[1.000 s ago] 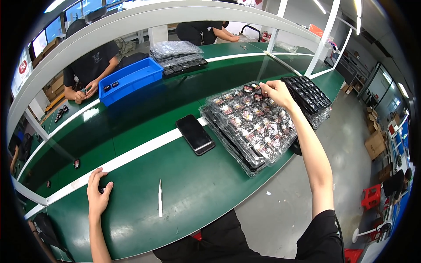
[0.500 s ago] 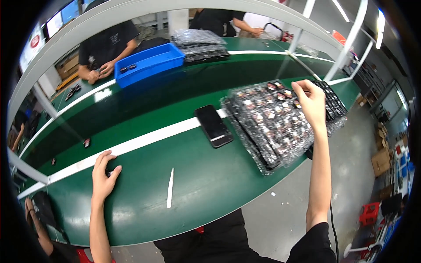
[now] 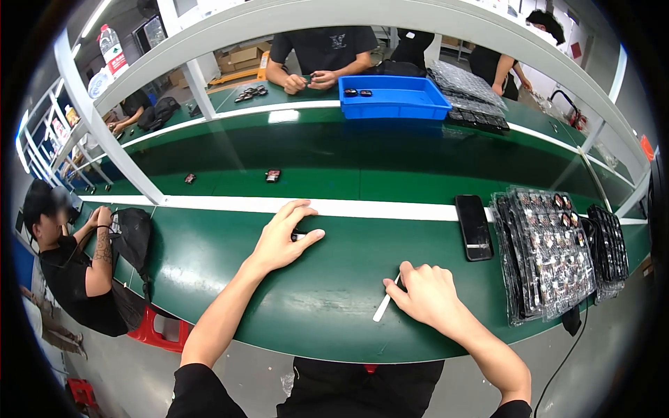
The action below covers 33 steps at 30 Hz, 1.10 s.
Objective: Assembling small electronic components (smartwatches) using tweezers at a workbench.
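My left hand point(image 3: 282, 240) rests on the green bench, thumb and fingers curved around a small black part point(image 3: 298, 236), mostly hidden under the palm. Lower on the bench, my right hand point(image 3: 425, 292) has thumb and fingertips closed at the upper end of a slim white tool point(image 3: 382, 306). That tool lies slanted, its wide end toward me and its tip hidden by the fingers; whether it is tweezers or a pry stick I cannot tell. To the right stand stacked clear plastic trays point(image 3: 550, 258) with several small parts in their pockets.
A black phone point(image 3: 474, 226) lies left of the trays. Beyond the white strip point(image 3: 390, 207) sit two small black parts point(image 3: 272, 175). A blue bin point(image 3: 397, 101) stands farther back, before a co-worker's hands point(image 3: 310, 81). A black bag point(image 3: 132, 237) rests at the left, beside another person.
My right hand has come down from the trays to the white tool and closed on its end. My left hand stays beside the strip. The head view has swung left.
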Tool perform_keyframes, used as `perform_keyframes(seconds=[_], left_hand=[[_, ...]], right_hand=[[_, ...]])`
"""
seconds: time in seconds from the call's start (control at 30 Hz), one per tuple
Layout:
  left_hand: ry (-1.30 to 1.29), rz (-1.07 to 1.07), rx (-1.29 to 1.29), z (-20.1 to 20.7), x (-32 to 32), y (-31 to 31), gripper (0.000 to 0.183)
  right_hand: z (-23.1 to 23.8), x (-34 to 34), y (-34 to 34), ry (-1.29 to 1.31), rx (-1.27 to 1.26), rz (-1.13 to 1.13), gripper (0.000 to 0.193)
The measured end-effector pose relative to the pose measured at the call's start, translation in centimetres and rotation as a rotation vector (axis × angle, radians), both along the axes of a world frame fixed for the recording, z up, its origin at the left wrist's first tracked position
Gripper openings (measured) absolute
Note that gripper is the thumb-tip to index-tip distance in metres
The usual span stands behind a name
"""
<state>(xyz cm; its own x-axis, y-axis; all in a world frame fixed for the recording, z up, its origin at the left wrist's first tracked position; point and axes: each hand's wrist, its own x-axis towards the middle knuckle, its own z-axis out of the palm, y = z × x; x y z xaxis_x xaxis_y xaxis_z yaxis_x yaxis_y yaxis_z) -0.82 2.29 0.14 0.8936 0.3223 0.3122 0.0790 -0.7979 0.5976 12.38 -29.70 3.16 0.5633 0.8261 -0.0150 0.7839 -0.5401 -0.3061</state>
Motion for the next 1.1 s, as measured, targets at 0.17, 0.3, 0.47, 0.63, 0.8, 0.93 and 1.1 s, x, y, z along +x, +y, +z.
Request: perform_keyframes(seconds=[0.17,0.3,0.47,0.63,0.8,0.93,1.1], left_hand=[[-0.069,0.014,-0.058,0.0,-0.7,0.7,0.051],[-0.177,0.011,0.037,-0.7,0.5,1.7,0.050],[-0.215,0.031,-0.078,-2.4,1.5,2.9,0.045],[-0.126,0.043,0.037,-1.6,-0.3,3.0,0.046],[-0.079,0.029,-0.049,-2.3,1.2,2.2,0.043],[-0.100,0.013,0.009,-2.2,0.9,2.1,0.042],[-0.081,0.018,0.007,-1.7,0.7,1.8,0.041]], right_hand=[[-1.1,0.2,1.6,-0.103,0.093,0.112,0.022],[-1.8,0.3,1.4,-0.148,0.317,0.088,0.017],[-3.8,1.2,1.0,-0.175,0.468,0.082,0.015],[-6.0,1.7,2.7,-0.260,0.525,0.114,0.020],[-6.3,2.1,1.0,-0.159,0.492,0.095,0.026],[-6.3,1.9,1.0,-0.180,0.513,0.092,0.029],[-5.8,2.3,1.0,-0.064,0.510,0.093,0.028]])
